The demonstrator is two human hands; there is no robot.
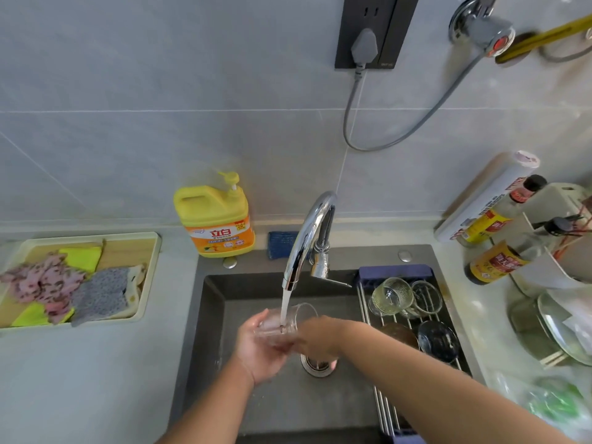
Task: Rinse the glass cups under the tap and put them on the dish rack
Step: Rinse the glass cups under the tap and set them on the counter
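A pale grey countertop surrounds the sink where both hands grip a glass. Left of that grip, a tray of cloths rests on it. Beyond the grip, against the wall, stands a yellow detergent jug. Right of the grip stand sauce bottles and stacked plates.

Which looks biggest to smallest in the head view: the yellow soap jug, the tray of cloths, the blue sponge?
1. Tray
2. Soap jug
3. Sponge

The gaps are plain, though the wide lens may stretch the tray at the frame's edge.
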